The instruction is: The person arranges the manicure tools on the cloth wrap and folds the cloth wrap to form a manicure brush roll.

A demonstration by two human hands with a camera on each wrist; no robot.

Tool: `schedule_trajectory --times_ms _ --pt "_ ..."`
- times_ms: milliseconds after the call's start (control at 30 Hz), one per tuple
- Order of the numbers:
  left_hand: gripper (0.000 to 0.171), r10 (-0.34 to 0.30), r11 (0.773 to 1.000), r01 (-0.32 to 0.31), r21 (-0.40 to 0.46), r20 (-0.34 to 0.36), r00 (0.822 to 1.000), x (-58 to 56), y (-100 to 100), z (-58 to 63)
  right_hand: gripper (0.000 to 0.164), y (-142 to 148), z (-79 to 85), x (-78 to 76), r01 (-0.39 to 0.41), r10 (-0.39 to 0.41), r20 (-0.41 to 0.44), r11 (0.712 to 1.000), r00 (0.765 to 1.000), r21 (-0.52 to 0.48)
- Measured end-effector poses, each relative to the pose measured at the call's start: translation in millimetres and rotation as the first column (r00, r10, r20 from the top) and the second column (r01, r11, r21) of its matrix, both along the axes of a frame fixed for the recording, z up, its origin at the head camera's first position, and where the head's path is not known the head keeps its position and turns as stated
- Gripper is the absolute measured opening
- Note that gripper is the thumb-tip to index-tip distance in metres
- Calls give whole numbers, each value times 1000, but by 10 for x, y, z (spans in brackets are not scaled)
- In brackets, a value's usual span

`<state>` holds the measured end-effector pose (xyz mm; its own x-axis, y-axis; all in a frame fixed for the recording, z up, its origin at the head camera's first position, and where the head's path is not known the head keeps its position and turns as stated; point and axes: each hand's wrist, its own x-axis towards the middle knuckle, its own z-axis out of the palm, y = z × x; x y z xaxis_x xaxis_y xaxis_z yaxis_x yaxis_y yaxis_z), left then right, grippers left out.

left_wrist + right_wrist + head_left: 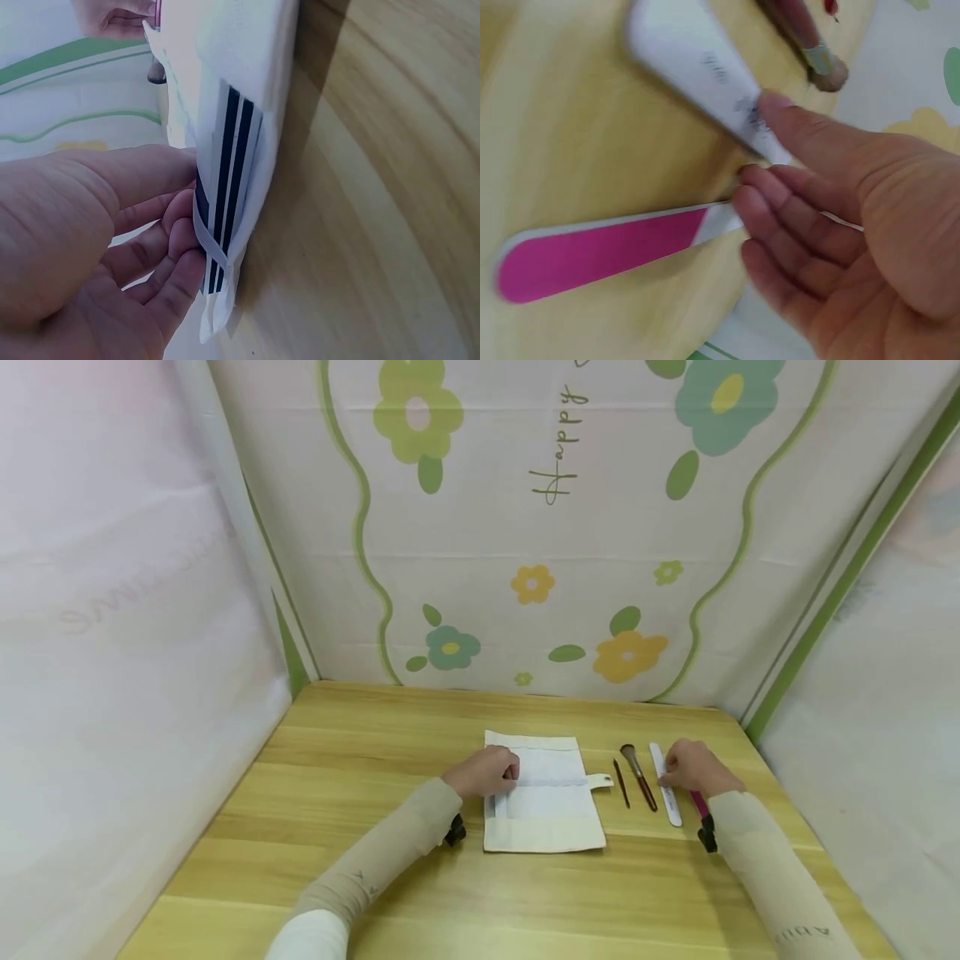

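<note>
Beige sleeves (pixel 390 842) stretch over a wooden table (pixel 510 902), where a left hand (pixel 483 772), loosely curled, touches the left edge of an open white pouch (pixel 547 835), its grip unclear. At right, a right hand (pixel 697 767) pinches a white file (pixel 673 814) between thumb and bent fingers, a pink file (pixel 600 262) just beside. A careless lift could knock that neighbour; slack left fingers could let the pouch skid or its striped strip (pixel 231 150) slip.

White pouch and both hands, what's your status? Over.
Left hand on white pouch edge. Right hand pinches white file. Pink file, brush close by.
</note>
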<state>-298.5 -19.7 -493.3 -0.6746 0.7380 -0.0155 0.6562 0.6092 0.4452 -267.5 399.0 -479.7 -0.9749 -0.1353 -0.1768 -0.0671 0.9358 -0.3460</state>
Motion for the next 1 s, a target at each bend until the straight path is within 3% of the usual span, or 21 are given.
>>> schedule_trajectory --times_ms 67,233,467,700,1000 --pt "7 5 1000 -5 -16 9 1000 5 11 7 14 -26 46 -31 36 -36 54 999 998 4" --pt "10 21 999 -20 -29 24 1000 -1 26 8 16 -81 147 -103 116 -118 157 993 981 23" --pt "16 42 999 -41 -12 80 996 -39 12 -5 18 -116 206 -144 185 -182 254 983 950 12" --pt "15 33 999 -39 32 170 985 -69 -16 -19 21 -64 142 -158 197 -184 285 980 941 -20" --pt "18 21 996 -40 78 227 974 -100 -98 -15 40 5 266 -99 143 -65 302 960 951 -242"
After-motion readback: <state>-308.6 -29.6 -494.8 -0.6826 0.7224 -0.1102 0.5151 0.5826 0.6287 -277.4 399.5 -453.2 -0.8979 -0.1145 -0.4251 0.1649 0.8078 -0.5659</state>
